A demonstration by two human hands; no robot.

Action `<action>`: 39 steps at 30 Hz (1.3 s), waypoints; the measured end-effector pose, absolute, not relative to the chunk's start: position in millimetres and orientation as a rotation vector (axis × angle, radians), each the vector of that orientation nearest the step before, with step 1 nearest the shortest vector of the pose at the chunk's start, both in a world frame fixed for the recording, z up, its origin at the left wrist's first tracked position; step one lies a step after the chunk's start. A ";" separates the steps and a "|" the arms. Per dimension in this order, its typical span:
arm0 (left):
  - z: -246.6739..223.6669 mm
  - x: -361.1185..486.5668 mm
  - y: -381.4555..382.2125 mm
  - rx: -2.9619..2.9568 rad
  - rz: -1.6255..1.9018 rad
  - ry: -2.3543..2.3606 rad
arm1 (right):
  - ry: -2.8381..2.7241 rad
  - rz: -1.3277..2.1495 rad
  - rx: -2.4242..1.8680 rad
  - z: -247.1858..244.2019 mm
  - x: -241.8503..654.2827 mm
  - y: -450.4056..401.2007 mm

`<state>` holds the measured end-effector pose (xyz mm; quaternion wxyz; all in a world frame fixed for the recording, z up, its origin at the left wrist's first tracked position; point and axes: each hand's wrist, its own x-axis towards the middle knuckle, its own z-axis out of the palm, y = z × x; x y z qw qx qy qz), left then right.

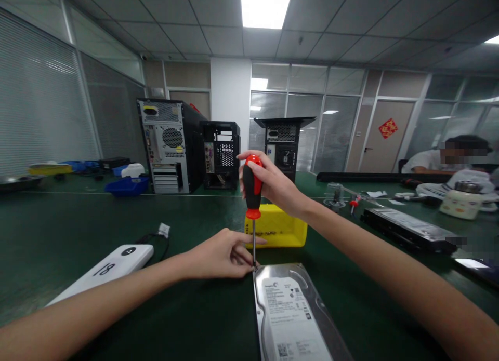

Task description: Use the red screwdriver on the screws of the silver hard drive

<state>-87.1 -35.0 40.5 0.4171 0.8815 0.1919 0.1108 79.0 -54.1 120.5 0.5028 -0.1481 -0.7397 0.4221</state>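
Observation:
A hard drive with a white label lies flat on the green table in front of me. My right hand grips the red and black handle of a screwdriver from above. The screwdriver stands upright, its tip at the drive's far left corner. Beside that tip is my left hand, thumb and curled fingers brought together at the corner, the index finger stretched past the shaft. Whatever those fingertips pinch is too small to make out. Just behind the drive sits a yellow bin with small dark pieces in it.
A white numbered device with a cable lies at left. Computer cases stand at the back, near a blue tray. On the right are another drive, a small screwdriver, a jar and a seated person.

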 end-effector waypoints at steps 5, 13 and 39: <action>38.7 -85.0 -38.2 2.239 0.339 0.519 | -1.837 1.024 -0.319 121.8 77.4 -55.1; 40.0 -83.5 -42.0 2.238 0.344 0.574 | -1.794 1.108 -0.317 120.9 69.2 -61.0; 41.7 -87.7 -28.4 2.169 0.222 0.439 | -1.793 1.138 -0.227 120.2 77.1 -51.8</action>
